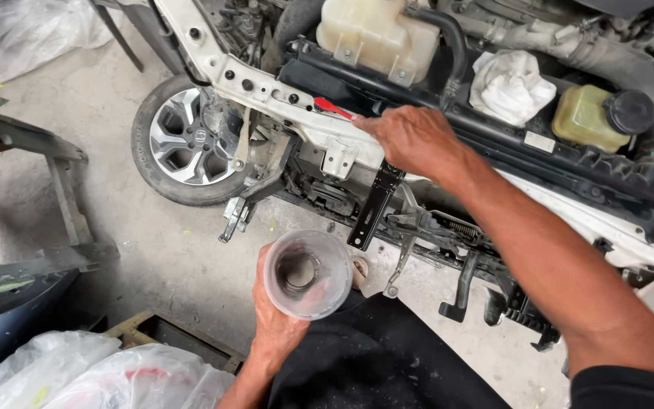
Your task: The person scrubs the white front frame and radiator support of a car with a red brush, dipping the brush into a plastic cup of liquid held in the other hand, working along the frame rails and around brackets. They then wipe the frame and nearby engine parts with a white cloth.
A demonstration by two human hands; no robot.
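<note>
**A cup in one hand, a red tool in the other**

The left hand [278, 318] is wrapped around a clear plastic cup [309, 274], low in front of the person's lap. The cup looks light and thin, so I think a hard squeeze could bend it. Holding it round the side, like now, seems best.

The right hand [412, 138] is closed on a red-handled tool [331, 107], up on the white front frame [297, 113] of the car. Only the red end sticks out, so I can't tell what kind of tool it is. It looks stiff and small. A wheel [188, 144] is nearby on the floor.
</note>
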